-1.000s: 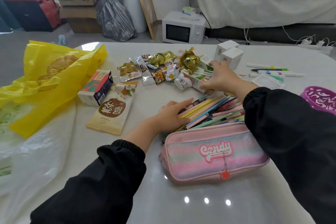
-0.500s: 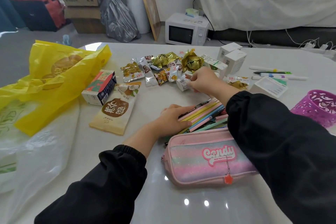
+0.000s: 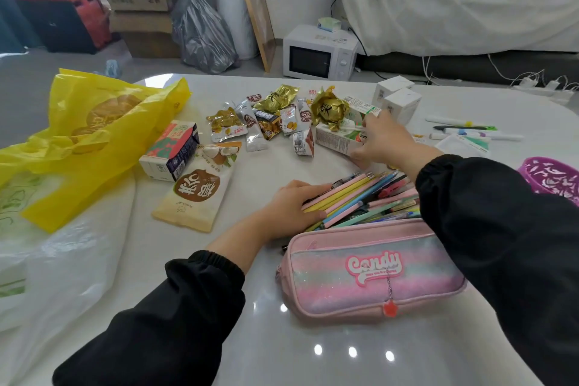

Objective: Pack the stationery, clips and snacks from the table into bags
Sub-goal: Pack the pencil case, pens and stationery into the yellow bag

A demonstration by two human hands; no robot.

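Observation:
My left hand (image 3: 293, 208) rests curled against the left end of a pile of pastel pens and pencils (image 3: 363, 197) lying behind a pink "Candy" pencil case (image 3: 369, 273). My right hand (image 3: 383, 142) reaches over the pile and grips a white and green drink carton (image 3: 336, 139). Small snack packets (image 3: 269, 117) and a gold foil sweet (image 3: 329, 110) lie just beyond. A red drink carton (image 3: 170, 150) and a beige coconut snack bag (image 3: 195, 188) sit to the left, beside a yellow plastic bag (image 3: 91, 131).
A clear plastic bag (image 3: 47, 260) lies at the near left. Two white boxes (image 3: 398, 99), markers (image 3: 470, 131) and a purple basket (image 3: 551, 177) are on the right side of the white table (image 3: 313, 354). A microwave (image 3: 319, 56) stands on the floor behind.
My right hand moved from the snack packets right to the white and green carton and took hold of it. My left hand stayed on the pencils.

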